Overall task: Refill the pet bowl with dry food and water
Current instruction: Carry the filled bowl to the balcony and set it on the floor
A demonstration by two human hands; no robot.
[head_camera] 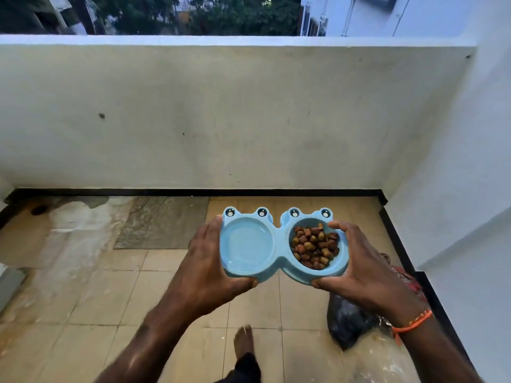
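Observation:
A light blue double pet bowl (279, 250) with frog-eye bumps on its far edge is held level in the air above a tiled balcony floor. Its left dish (247, 244) holds clear water. Its right dish is filled with brown dry food (315, 247). My left hand (210, 266) grips the bowl's left end, thumb underneath at the near rim. My right hand (365, 269) grips the right end, fingers curled over the far rim; an orange thread band is on that wrist.
A white parapet wall (235, 120) closes the balcony ahead, and a white wall (470, 189) stands at the right. A grey mat (163, 222) lies on the floor at the left. A dark plastic bag (348, 319) sits below my right hand. My bare foot (243, 341) is on the tiles.

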